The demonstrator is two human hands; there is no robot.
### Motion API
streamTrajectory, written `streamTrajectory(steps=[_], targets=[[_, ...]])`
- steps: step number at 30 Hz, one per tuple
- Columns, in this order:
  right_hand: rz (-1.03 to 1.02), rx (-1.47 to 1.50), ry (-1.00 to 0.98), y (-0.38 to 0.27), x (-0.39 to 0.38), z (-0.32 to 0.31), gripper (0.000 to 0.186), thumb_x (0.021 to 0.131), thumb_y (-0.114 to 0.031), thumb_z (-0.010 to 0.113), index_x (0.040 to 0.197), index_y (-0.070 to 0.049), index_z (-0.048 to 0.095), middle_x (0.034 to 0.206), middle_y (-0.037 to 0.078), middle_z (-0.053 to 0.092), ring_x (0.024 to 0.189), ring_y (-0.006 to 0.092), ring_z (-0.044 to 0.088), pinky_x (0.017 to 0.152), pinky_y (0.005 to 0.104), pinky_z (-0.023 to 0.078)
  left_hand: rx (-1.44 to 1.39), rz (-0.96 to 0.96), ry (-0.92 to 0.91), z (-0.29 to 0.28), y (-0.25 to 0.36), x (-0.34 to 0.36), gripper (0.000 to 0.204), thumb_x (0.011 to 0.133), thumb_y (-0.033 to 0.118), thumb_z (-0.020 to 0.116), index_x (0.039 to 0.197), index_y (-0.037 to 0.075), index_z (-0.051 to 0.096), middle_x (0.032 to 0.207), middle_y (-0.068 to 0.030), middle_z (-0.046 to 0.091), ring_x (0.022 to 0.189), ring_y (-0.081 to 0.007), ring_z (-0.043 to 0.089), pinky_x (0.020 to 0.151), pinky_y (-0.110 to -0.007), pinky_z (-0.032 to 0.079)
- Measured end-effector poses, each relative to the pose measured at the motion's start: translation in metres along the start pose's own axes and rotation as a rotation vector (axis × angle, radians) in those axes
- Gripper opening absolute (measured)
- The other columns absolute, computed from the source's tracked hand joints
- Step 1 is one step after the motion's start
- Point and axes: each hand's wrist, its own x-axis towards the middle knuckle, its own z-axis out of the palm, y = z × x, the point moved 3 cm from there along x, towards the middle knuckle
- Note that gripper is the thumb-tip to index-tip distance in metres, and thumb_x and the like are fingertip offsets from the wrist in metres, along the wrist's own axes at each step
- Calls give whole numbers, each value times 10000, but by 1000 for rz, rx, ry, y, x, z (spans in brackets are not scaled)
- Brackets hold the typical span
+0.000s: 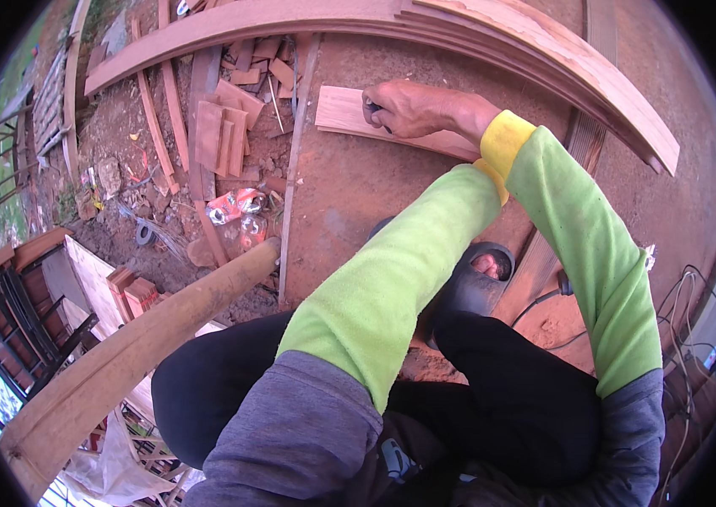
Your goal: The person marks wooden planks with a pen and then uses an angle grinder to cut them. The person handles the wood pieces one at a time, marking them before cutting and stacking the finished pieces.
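Note:
My right hand rests on a short pale wooden board that lies on the reddish ground. Its fingers are closed around a small dark tool, whose tip touches the board near its left end. My left forearm, in a green sleeve with a yellow cuff, reaches up under my right wrist. The left hand itself is hidden behind the right forearm. I am squatting, and my foot in a black sandal stands just below the arms.
Long curved wooden beams arch across the top. Wood offcuts and crushed red and silver wrappers litter the dirt on the left. A thick curved beam runs at lower left. Cables lie at right.

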Motion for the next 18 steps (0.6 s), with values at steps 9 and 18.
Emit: streamTrajectory(steps=[9,18], targets=[[-12,16,-15,-4,-2,5,152,904,-106,489,946,2,587,860,189,643,831,333,623,768,438,480,25,-3,-5,-1,-1,-7,321,933,267,502,1192,122,626,1188,-93,638,1137,-289,579,929,-500,446],[1,-21,16,-1,3,3,145,908,-116,502,918,11,571,829,203,640,854,348,623,732,454,470,44,8,8,1,-7,-2,322,932,265,501,1196,130,627,1192,-89,639,1137,-296,580,928,-517,445]])
